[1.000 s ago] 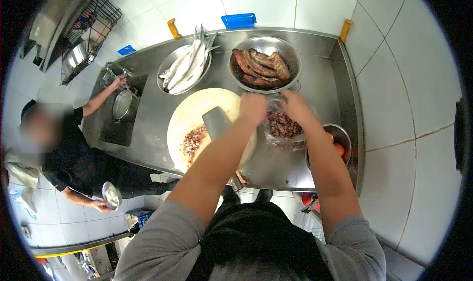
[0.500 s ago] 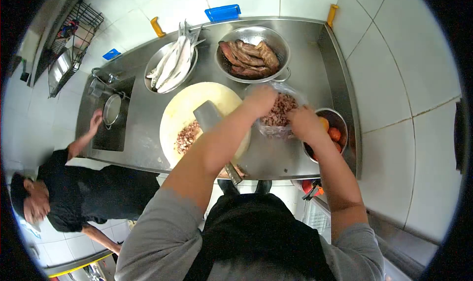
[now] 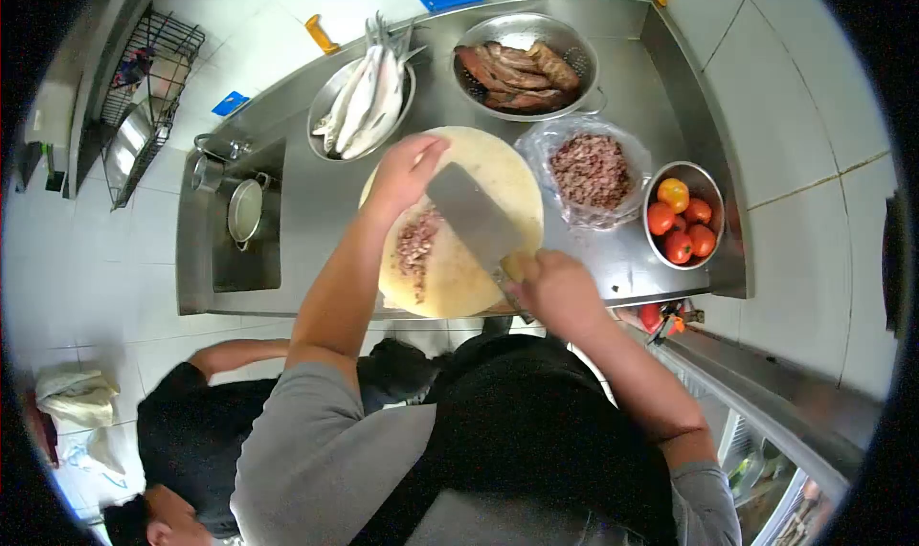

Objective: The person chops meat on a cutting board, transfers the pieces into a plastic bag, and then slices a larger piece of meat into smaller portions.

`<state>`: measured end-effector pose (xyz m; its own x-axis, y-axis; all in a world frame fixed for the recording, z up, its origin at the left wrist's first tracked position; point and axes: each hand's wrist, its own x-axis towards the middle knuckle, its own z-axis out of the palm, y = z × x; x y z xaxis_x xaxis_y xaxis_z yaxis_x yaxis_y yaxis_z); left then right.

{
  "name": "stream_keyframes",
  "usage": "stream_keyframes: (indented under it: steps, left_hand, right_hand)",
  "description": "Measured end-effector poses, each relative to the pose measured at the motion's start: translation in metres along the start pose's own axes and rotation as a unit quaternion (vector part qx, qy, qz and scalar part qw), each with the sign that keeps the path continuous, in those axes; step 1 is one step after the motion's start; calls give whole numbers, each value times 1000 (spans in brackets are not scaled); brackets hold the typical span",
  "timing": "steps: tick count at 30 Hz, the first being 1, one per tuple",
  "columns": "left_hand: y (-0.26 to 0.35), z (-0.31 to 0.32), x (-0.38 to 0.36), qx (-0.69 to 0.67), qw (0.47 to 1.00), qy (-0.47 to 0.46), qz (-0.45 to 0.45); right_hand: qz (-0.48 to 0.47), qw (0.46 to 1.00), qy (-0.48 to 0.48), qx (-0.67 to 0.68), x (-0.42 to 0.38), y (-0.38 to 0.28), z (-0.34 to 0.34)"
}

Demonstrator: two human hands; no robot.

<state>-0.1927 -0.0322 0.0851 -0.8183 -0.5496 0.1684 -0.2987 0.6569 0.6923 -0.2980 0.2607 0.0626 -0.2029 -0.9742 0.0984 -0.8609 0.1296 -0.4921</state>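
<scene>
My right hand (image 3: 563,292) is closed round the handle of a cleaver (image 3: 476,216), whose broad blade lies low over the round chopping board (image 3: 498,158). At the far left of the board, my left hand (image 3: 406,171) is loosely open, its fingers bent close to the blade's far corner. Chopped meat (image 3: 416,247) lies in a small strip on the board, left of the blade. To the right of the board, a clear plastic bag (image 3: 548,144) stands open with a mound of minced meat (image 3: 591,171) in it.
Beyond the board are a bowl of whole fish (image 3: 369,106) and a colander (image 3: 525,29) of dark meat strips. Tomatoes (image 3: 679,247) fill a metal pot at the right. A sink (image 3: 251,268) lies left; a person in black (image 3: 206,422) bends near the counter's front.
Both hands have left the bag. The right hand has taken hold of the cleaver handle; the left has moved over the board's far left. The other person has bent down and away from the sink.
</scene>
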Motion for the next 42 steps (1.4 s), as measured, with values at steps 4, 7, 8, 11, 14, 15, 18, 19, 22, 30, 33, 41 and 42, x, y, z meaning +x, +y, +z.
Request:
stream_keyframes:
  steps: [4, 7, 8, 11, 14, 15, 18, 19, 22, 30, 33, 41, 42]
  left_hand:
    - [-88, -2, -70, 20, 999, -34, -30]
    - [-89, 7, -100, 14, 994, -87, 60]
    - [-82, 7, -108, 3, 986, -142, 89]
    - [-54, -15, -124, 43, 969, -178, 164]
    - [-57, -32, -150, 132, 962, -169, 171]
    - [-60, -33, -158, 161, 960, -161, 162]
    - [-74, -23, -176, 156, 974, -125, 108]
    - [-70, -21, -177, 153, 975, -120, 106]
    - [-57, -12, -171, 145, 984, -98, 24]
    - [-63, 17, -124, 90, 983, -138, 80]
    - [-68, 14, -128, 42, 975, -191, 109]
    - [-72, -11, -155, 103, 966, -150, 182]
    - [-73, -12, -158, 128, 968, -154, 155]
  right_hand:
    - [50, 987, -64, -136, 9, -32, 56]
    - [147, 967, -160, -132, 21, -40, 39]
    - [154, 975, -114, -116, 20, -41, 29]
    - [216, 967, -138, 1, 28, -40, -6]
    - [246, 960, -134, -20, 26, -45, 6]
    - [249, 959, -133, -24, 21, -50, 9]
    - [231, 956, -180, 3, -1, -80, 12]
    - [228, 956, -182, -3, -11, -84, 15]
    - [174, 969, -144, 96, -27, -83, 4]
    - [347, 843, -50, 408, -22, 7, 8]
    - [417, 787, -40, 452, -26, 17, 20]
    - [328, 883, -92, 323, -31, -9, 59]
    - [334, 884, -110, 309, -30, -20, 61]
